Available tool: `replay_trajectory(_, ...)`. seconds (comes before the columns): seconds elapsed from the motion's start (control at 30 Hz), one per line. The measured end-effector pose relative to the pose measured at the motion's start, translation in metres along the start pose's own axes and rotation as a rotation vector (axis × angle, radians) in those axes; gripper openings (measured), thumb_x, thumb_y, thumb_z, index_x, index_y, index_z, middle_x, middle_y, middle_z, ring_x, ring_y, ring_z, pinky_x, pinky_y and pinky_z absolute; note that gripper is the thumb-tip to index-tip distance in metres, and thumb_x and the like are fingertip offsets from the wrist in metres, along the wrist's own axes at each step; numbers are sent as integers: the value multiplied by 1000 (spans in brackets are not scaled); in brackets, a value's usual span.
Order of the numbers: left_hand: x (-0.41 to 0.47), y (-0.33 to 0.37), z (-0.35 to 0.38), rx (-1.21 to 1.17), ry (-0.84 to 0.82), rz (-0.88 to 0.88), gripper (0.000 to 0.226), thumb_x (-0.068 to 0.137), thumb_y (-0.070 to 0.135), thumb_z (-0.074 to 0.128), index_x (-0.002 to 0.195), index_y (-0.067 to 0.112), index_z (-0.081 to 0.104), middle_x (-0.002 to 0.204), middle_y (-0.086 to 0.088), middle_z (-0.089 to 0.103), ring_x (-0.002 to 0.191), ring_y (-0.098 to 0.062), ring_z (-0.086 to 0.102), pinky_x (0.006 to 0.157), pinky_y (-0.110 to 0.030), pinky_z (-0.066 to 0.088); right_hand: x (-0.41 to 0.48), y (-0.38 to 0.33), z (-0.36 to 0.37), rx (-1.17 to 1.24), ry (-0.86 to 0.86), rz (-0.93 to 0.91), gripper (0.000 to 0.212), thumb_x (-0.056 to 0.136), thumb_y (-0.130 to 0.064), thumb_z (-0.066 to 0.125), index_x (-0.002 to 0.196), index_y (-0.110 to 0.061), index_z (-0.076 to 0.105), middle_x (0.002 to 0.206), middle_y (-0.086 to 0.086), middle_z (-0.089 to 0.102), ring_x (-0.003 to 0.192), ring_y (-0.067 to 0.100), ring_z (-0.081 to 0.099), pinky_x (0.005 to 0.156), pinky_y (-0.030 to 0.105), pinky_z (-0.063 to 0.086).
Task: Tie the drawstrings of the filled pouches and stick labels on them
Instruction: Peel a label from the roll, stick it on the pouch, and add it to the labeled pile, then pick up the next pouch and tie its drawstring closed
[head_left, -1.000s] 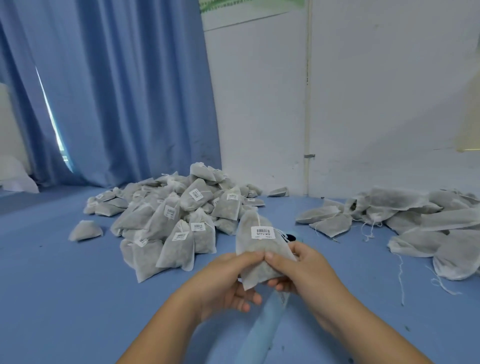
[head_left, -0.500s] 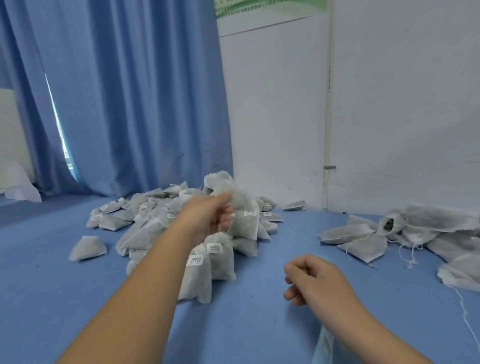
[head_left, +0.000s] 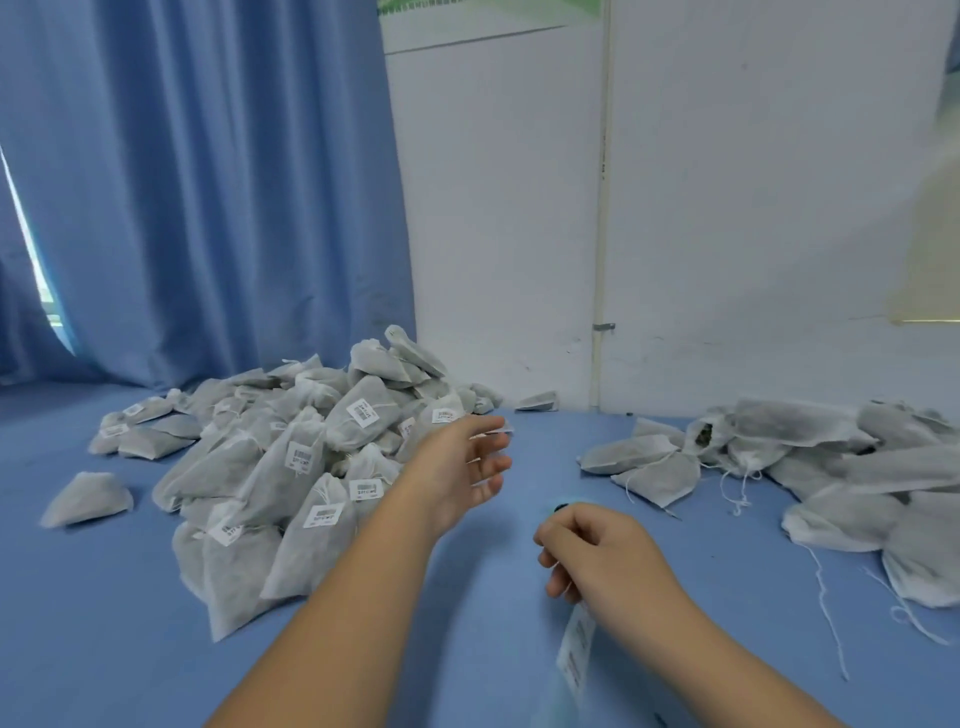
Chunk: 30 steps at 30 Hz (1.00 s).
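A heap of tied, labelled grey pouches (head_left: 291, 467) lies on the left of the blue table (head_left: 104, 623). Untied pouches without labels (head_left: 831, 467), strings trailing, are piled on the right. My left hand (head_left: 462, 462) hovers just right of the labelled heap, fingers spread and relaxed, holding nothing. My right hand (head_left: 597, 551) is lower and nearer, with its fingers curled over the top of a label strip (head_left: 576, 644) that runs down toward me. A small dark object (head_left: 561, 506) peeks out just behind that hand.
One pouch (head_left: 85, 496) lies apart at the far left. Another pouch (head_left: 537, 401) sits by the white wall (head_left: 727, 208). A blue curtain (head_left: 208, 182) hangs behind the left heap. Bare table shows between the two piles.
The labelled pouch that both hands held a second ago has left them. My left hand reached over the labelled heap, then came back right, empty. The right hand stayed low over the strip.
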<state>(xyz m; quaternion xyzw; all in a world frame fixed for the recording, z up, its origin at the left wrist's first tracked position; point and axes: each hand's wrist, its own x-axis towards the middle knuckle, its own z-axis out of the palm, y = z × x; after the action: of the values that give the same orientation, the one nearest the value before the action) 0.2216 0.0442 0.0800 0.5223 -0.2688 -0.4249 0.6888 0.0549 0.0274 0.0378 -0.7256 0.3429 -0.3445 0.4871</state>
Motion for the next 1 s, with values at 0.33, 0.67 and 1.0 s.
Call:
replay_trajectory(0.33, -33, -82, 151, 6, -202, -59, 10, 92, 16, 58, 93, 13, 67, 67, 2, 62, 49, -11, 58, 49, -22, 44, -39, 49, -102, -53, 150, 63, 16, 91, -18, 56, 78, -13, 65, 67, -2, 69, 50, 14, 63, 55, 27, 44)
replay_trajectory(0.67, -33, -180, 205, 264, -162, 110, 22, 94, 2, 50, 86, 13, 68, 65, -3, 60, 46, -7, 53, 48, -19, 44, -70, 116, -195, -51, 339, 204, 13, 91, -8, 54, 82, -7, 63, 66, 4, 65, 49, 17, 61, 48, 22, 43)
replay_trajectory(1.0, -27, -192, 203, 331, -176, 133, 27, 91, 1, 48, 82, 14, 70, 58, 5, 60, 46, -4, 53, 48, -14, 44, -13, 138, -266, -1009, 421, 37, 68, 79, 2, 51, 138, -31, 46, 137, 5, 35, 111, 28, 52, 83, 37, 49)
